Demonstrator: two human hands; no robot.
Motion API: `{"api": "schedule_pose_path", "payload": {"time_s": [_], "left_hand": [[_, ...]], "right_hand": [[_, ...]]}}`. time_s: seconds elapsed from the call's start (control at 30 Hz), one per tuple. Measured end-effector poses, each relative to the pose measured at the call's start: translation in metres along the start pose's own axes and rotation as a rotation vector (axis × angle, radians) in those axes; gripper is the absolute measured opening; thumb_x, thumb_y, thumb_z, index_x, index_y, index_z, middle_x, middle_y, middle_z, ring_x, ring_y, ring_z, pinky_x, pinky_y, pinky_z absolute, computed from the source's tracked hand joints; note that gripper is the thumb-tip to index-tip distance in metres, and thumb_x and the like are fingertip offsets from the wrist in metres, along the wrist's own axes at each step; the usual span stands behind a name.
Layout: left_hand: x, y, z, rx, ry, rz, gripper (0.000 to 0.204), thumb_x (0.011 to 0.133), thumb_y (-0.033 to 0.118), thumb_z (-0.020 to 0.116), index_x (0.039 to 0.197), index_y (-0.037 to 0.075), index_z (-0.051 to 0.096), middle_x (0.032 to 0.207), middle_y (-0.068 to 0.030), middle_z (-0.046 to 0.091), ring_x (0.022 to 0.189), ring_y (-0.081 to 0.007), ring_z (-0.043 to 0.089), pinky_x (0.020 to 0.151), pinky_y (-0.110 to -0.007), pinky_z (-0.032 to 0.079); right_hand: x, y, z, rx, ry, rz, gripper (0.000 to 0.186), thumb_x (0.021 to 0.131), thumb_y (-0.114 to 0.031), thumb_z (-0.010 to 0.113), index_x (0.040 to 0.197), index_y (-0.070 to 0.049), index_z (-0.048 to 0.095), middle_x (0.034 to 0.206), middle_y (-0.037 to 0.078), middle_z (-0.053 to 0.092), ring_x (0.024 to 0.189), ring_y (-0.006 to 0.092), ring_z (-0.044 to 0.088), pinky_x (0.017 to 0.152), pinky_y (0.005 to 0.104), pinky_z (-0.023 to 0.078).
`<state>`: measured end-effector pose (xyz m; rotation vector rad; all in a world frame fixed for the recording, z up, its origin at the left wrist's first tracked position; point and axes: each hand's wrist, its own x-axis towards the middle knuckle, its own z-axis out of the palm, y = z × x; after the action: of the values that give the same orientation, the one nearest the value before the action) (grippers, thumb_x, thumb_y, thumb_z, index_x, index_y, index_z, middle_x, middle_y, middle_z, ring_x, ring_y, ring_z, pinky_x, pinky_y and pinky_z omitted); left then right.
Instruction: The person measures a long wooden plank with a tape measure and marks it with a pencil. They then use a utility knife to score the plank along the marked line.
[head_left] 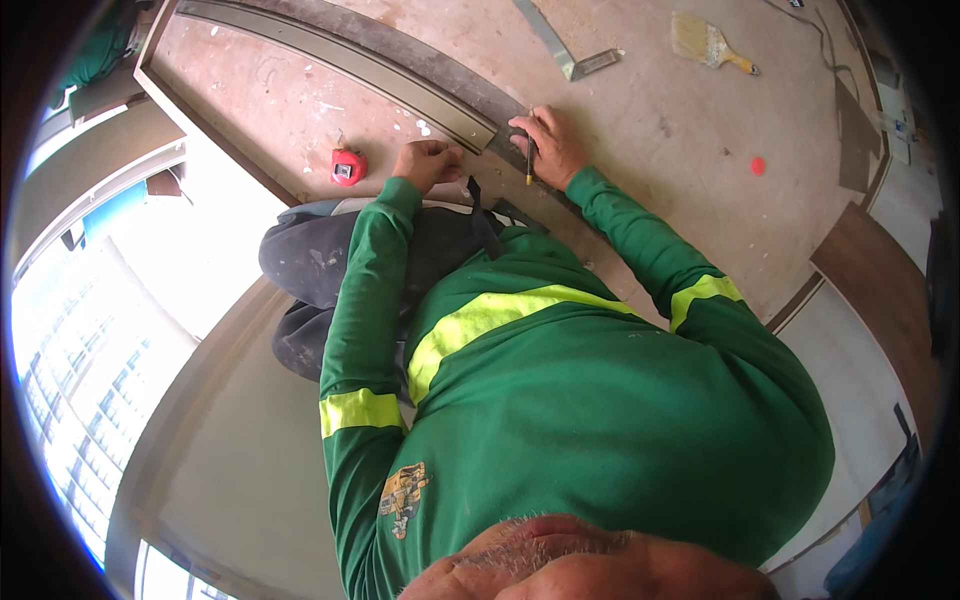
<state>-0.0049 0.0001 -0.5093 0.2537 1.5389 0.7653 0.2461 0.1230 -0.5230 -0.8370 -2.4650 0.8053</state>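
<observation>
Person in green long sleeves, working low over a scuffed floor (640, 130). Right hand (552, 148) over the dark strip (425, 68); fingers closed on a pencil (529, 163), its yellow end pointing back toward the body. Left hand (430, 163) near the cut end of a long metal profile (400, 90), fingers curled together; from here I cannot tell whether they grip anything. Profile lies lengthwise beside the dark strip, running away to the far left. Red tape measure (347, 167) on the floor, just left of the left hand. Beyond the right hand, a metal square (553, 48); farther right, a pale-bristled brush (705, 42). Red spot (757, 166) on the floor, well right of the pencil.
</observation>
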Motion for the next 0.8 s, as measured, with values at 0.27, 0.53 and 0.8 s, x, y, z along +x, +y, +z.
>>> {"api": "schedule_pose_path", "payload": {"time_s": [0.27,0.53,0.8], "left_hand": [[-0.026,0.026,0.025,0.808,0.290,0.277,0.048,0.076,0.028,0.091,0.100,-0.005,0.064,0.102,-0.0199,0.069,0.090,-0.0320,0.070,0.077,-0.038,0.058],[-0.026,0.033,0.027,1.005,0.514,0.740,0.100,0.061,0.035,0.096,0.137,-0.006,0.046,0.141,-0.0266,0.045,0.132,-0.0448,0.045,0.112,-0.050,0.042],[-0.018,0.020,0.005,0.807,0.636,0.579,0.097,0.067,0.023,0.091,0.145,-0.002,0.040,0.148,-0.0191,0.042,0.140,-0.0406,0.040,0.113,-0.049,0.040]], "right_hand": [[0.001,-0.002,0.003,0.023,0.034,0.013,0.030,0.088,-0.018,0.077,0.115,-0.017,0.064,0.103,0.007,0.055,0.099,0.0306,0.059,0.083,0.0460,0.046],[0.002,-0.002,0.001,0.068,-0.044,0.075,0.032,0.089,-0.013,0.076,0.120,-0.013,0.064,0.108,0.015,0.055,0.102,0.0375,0.057,0.085,0.0475,0.046],[0.017,-0.018,-0.012,0.113,-0.067,0.136,0.022,0.096,-0.015,0.068,0.115,-0.006,0.064,0.105,0.017,0.056,0.101,0.0405,0.057,0.087,0.0482,0.047]]}}
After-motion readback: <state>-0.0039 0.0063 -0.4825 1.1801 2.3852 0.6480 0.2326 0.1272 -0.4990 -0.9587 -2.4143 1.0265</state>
